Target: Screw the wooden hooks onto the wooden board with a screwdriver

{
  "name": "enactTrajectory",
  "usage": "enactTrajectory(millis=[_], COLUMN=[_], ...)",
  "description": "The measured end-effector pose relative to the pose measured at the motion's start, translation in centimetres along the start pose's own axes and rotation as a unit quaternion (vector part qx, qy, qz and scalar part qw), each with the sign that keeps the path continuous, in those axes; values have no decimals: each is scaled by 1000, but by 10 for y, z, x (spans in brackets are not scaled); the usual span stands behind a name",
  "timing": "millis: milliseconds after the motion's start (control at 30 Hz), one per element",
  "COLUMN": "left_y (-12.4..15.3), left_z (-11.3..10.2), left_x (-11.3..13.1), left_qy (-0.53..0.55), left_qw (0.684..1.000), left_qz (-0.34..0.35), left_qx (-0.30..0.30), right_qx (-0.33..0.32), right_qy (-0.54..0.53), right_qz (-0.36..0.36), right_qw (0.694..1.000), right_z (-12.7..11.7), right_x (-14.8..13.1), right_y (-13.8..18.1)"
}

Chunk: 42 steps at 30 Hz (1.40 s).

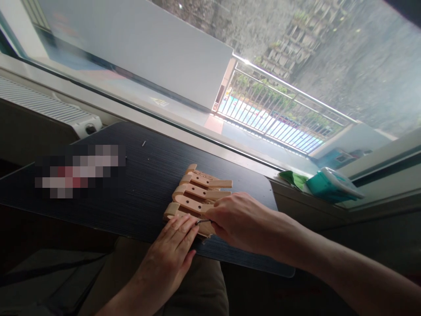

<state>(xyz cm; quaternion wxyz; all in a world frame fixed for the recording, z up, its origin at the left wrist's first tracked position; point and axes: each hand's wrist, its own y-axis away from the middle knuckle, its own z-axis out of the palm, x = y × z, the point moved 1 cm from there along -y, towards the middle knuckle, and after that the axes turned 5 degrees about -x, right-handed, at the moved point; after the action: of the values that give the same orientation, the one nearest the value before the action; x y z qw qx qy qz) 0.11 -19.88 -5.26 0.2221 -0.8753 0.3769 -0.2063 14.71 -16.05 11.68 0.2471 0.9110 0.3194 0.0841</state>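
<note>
A wooden assembly [192, 186] of several pale strips with rounded ends and dark holes lies on the dark table. My left hand [177, 232] rests on its near end, fingers stretched out flat over the wood and thumb apart, near the table edge. My right hand [237, 217] is closed at the assembly's right side. From its fingers a thin bent metal hex key [204, 220] reaches to the nearest strip, beside my left fingertips. The key's tip and the part inside my right hand are hidden.
The dark table [148, 175] stands against a window sill, with a blurred-out item [79, 171] at its left. A teal box [332, 184] and a green cloth [292, 179] lie on the sill at right. A white radiator [49, 105] is at left.
</note>
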Motion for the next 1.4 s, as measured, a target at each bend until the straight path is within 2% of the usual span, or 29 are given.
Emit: enactTrajectory(millis=[233,400,667,900,1033,1333,1400], left_y=[2,0,-5,-8,-9,-9,-9], left_z=[2,0,-3,1,2,3,4], left_x=[-4,-6,-4,1,2,2,2], left_qy=[12,43,45,78,77,62,60], left_qw=[1000,999,999,996,995,996,997], left_qz=[-4,-1,3,-48,-52,-50,-54], left_qx=[-16,-5,-10,22,28,25,22], right_qx=[14,34,39,31,65,24,30], right_qy=[15,21,31,50,66,59,52], right_qz=[-16,-45,-41,-53,-79,-11,-18], right_qw=[1000,998,998,997,993,998,998], right_z=[-1,2,3,-1,-1,-2,-4], right_x=[0,0,-3,-4,-5,-11,-10], right_y=[-2,-4,-3,-9,-14,-18,-15])
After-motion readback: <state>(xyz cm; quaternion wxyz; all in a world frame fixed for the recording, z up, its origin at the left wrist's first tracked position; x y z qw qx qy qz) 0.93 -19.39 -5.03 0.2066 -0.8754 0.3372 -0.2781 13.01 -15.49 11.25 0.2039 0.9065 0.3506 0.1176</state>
